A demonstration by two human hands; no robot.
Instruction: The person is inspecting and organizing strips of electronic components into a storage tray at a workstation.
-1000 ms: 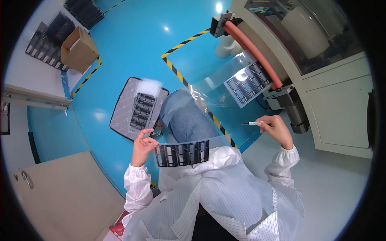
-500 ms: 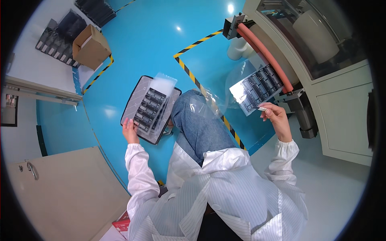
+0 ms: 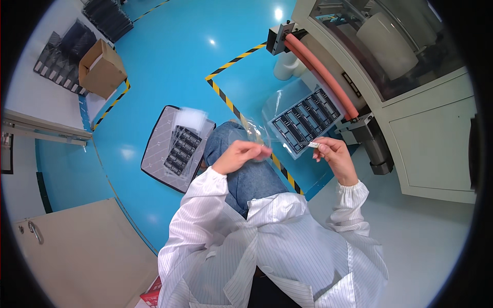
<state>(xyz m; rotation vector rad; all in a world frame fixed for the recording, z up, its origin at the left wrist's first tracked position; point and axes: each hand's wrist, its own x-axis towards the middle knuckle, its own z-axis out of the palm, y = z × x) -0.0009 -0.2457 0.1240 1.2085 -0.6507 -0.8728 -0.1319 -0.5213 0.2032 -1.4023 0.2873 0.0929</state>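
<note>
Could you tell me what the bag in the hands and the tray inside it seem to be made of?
The bag looks like thin clear plastic film: glossy and see-through. The tray inside seems to be dark moulded plastic with rows of pockets, though its finish is unclear.

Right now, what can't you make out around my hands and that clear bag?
Head view only:
- Small white item in right hand: too small to identify.
- Clear plastic bag mouth: glare hides whether left hand grips it.
- Black compartment tray cells: contents too small.
- Floor stack of black trays: count blurred by film.
</note>
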